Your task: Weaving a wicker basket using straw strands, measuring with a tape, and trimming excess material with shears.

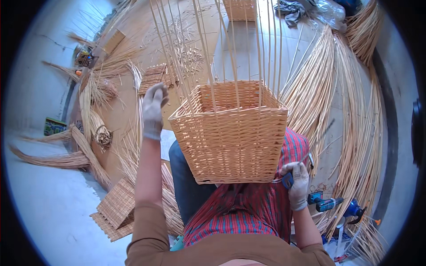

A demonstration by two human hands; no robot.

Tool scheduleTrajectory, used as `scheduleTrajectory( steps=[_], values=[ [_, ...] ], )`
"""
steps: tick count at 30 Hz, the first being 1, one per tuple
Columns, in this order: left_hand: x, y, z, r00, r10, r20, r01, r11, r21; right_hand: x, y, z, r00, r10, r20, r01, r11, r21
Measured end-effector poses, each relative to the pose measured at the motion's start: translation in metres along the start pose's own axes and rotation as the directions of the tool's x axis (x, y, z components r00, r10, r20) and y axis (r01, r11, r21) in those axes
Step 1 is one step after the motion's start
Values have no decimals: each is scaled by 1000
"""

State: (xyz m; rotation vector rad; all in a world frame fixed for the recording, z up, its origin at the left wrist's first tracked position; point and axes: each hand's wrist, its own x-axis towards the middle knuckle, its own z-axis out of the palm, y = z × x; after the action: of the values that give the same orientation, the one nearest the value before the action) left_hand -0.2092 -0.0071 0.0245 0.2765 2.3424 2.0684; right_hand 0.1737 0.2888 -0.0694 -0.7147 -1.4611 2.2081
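A tan woven wicker basket [230, 146] rests on my lap, its mouth tilted away from me. Long upright stakes [234, 53] rise from its rim. My left hand [154, 104], in a pale work glove, is raised beside the basket's left rim, apart from it, fingers loosely extended and holding nothing. At the lower right corner of the basket, my gloved right hand [297, 184] is closed around a small dark blue tool [287, 180]. The fingers hide much of that tool, so its exact kind is unclear. A red striped cloth [248, 217] covers my lap.
Long bundles of wicker rods [317, 84] lie on the right, near a blue cordless drill [326, 203]. Woven panels [117, 204] and more bundles [91, 128] are on the left. Cut scraps [188, 60] litter the floor ahead. Another basket [239, 11] stands at the far side.
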Motion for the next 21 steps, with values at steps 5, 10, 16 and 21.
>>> scheduleTrajectory(
  steps=[5, 10, 16, 21],
  values=[
    [95, -36, 18, 952, -170, 256, 144, 983, 118, -4, 0, 1, 1000, 8, -3, -7, 995, 96],
    [132, -70, 40, 821, -259, 509, 314, 949, -23, -5, 4, 1, 1000, 21, -13, -19, 992, 128],
    [121, -78, 44, 854, 68, 515, -22, 995, -94, -4, -3, 3, 998, 67, -9, -66, 990, 127],
    [112, -90, 31, 875, 88, 477, 84, 941, -328, -1, -4, 7, 997, 75, 12, -75, 986, 147]
  ],
)
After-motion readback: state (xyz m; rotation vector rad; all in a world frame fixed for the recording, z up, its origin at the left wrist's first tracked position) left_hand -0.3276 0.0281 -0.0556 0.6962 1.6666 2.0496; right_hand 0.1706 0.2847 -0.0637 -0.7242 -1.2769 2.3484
